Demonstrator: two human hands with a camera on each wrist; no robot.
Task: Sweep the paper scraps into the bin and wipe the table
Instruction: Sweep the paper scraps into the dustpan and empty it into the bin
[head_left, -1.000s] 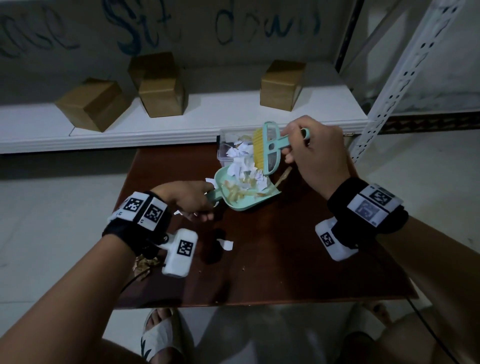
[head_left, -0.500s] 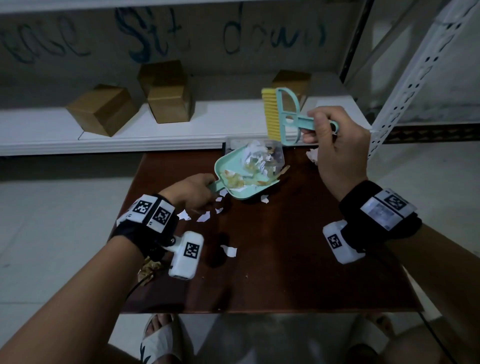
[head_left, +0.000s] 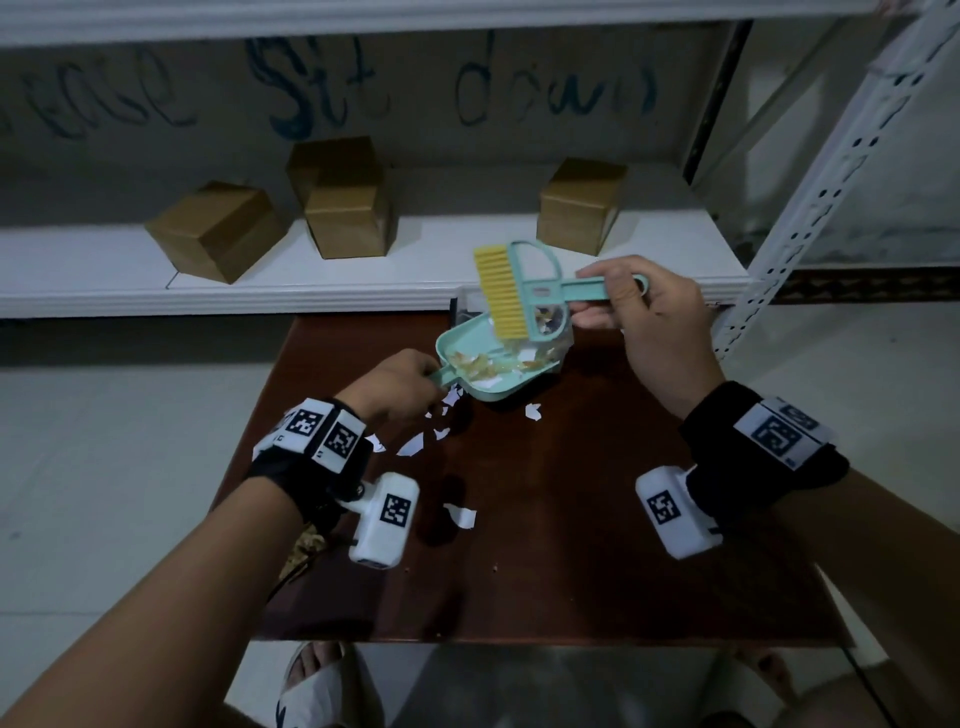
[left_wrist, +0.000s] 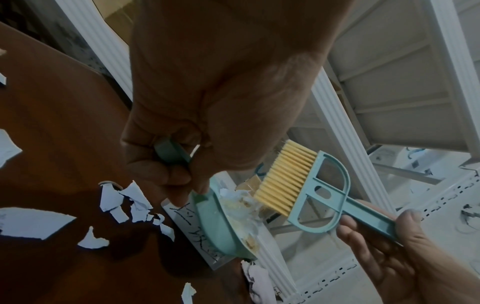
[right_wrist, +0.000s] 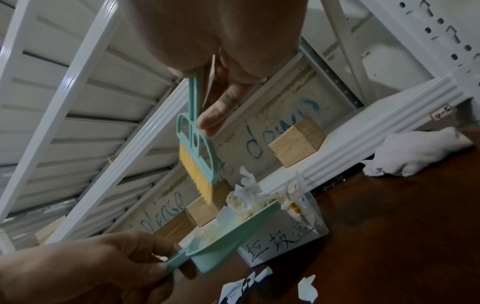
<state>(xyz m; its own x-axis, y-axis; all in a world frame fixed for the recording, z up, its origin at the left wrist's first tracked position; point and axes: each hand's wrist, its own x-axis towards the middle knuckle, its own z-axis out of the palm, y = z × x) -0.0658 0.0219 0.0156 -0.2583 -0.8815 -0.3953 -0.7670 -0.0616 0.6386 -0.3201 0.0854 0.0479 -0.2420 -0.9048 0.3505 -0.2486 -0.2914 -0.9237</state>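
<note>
My left hand (head_left: 400, 384) grips the handle of a teal dustpan (head_left: 467, 338), tipped with its mouth over a clear plastic bin (head_left: 467, 309) at the table's back edge. Yellowish and white scraps lie in the pan. My right hand (head_left: 654, 317) grips the handle of a teal brush (head_left: 540, 291), its yellow bristles reaching down to the pan's mouth. In the left wrist view the brush (left_wrist: 311, 191) hangs just above the dustpan (left_wrist: 218, 226). The right wrist view shows crumpled paper heaped at the bin (right_wrist: 285, 236). White paper scraps (head_left: 415, 441) lie on the brown table (head_left: 571, 519) near my left hand.
A white shelf (head_left: 156, 291) with several cardboard boxes (head_left: 218, 228) runs behind the table. A perforated white upright (head_left: 810, 197) stands at the right. A crumpled white cloth (right_wrist: 415, 154) lies on the table right of the bin. One more scrap (head_left: 460, 517) lies mid-table.
The brush pushed scraps along the pan, lifted clear, and has now come back down to the pan's mouth. The white heap in the pan has shrunk.
</note>
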